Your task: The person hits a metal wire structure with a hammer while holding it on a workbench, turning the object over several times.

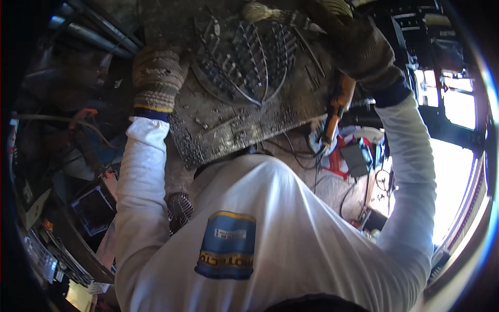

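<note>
A leaf-shaped metal frame (249, 62) of curved rods and ribbed crosspieces lies on a worn, dirty work table (223, 132). Beside the table's left edge is my left hand (158, 75), in a soiled knit glove; its fingers are turned away and hidden. My right hand (364, 52), in a dark, dirty glove, reaches over the table's right side. Shadow blurs its fingers, so I cannot make out what they hold, if anything. Just below that wrist hangs or rests an orange power tool (340, 104), with a dark cable (293, 148) near its lower end.
A pale fibrous bundle (260, 11) lies at the table's far side. Metal tubes (93, 36) lean at the upper left. Red and grey items (356, 156) stand right of the table, low down. Clutter and a dark crate (93, 210) fill the left. Bright openings (457, 106) show at right.
</note>
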Available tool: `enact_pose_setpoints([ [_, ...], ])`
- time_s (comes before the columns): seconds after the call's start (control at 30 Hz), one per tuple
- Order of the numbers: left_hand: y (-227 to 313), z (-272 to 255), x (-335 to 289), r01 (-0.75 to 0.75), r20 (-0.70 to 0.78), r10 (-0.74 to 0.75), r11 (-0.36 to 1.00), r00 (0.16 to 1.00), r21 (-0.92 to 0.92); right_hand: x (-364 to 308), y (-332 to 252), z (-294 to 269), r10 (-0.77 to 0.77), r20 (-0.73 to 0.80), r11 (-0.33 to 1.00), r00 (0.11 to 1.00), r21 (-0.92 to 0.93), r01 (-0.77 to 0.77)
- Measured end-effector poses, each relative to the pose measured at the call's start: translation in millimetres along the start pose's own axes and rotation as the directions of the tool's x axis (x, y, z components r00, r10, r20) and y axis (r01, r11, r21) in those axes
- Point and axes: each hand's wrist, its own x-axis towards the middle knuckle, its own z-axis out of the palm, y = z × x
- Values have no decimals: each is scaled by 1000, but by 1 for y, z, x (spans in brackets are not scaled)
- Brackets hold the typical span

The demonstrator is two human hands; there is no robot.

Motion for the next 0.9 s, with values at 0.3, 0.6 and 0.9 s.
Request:
enact_pose_setpoints([
  [0.3, -8, 13, 1, -123, -204, 124, 992, 971, 14, -10, 9, 10, 329, -29, 944, 944, 9, -329],
  [0.6, -4, -7, 8, -46, 54, 49, 997, 997, -57, -88, -65, 82, 903, 363, -252, 231, 882, -398],
  [0.9, 1, -23, 11, 38, -11, -62, 739, 998, -673, -117, -93, 122, 873, 78, 477, 482, 69, -876],
])
